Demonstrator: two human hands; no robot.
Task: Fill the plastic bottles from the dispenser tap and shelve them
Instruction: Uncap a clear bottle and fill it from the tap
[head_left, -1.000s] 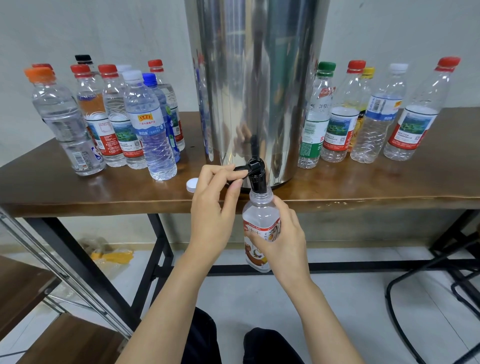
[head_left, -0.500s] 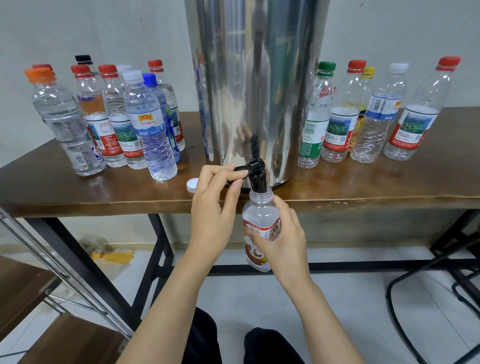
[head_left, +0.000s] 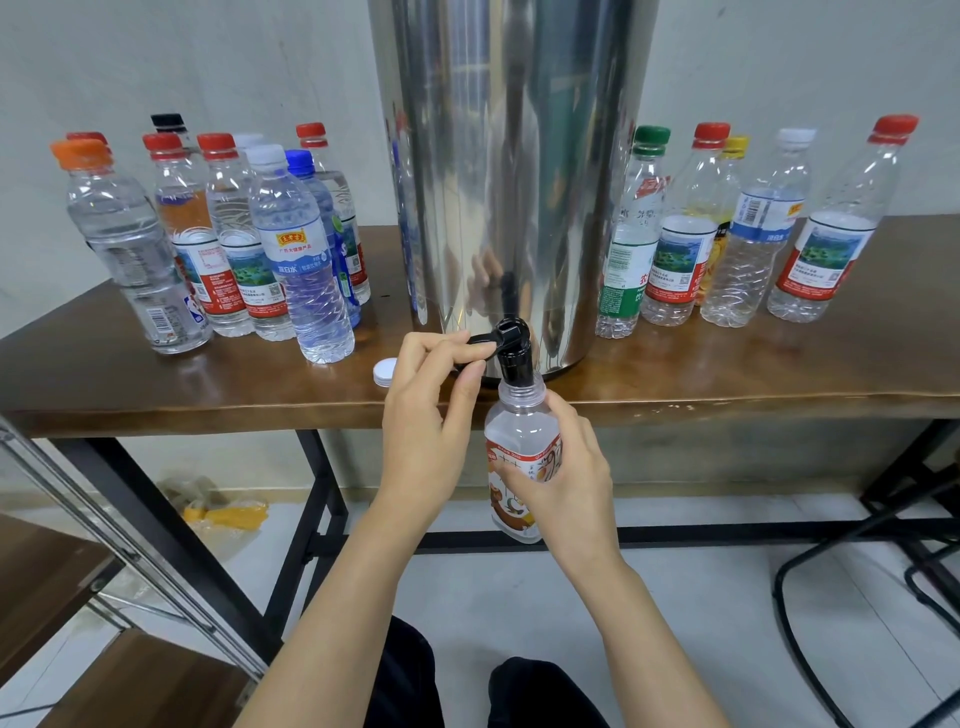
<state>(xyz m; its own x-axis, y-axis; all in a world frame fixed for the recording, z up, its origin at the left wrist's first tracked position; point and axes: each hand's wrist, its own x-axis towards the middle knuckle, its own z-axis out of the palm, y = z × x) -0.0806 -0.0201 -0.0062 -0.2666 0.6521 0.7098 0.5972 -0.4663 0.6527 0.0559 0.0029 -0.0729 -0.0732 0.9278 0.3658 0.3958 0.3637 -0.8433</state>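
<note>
Wooden table bearing a steel dispenser at its front edge, capped bottles standing in a left cluster and a right row, right hand gripping an open bottle under the black tap, left hand pinching its lever, white cap lying by the front edge.

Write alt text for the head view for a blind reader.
A person's right hand holds an uncapped plastic bottle under the black tap of a steel dispenser, while the left hand pinches the tap lever. Capped bottles stand on the wooden table either side.
</note>
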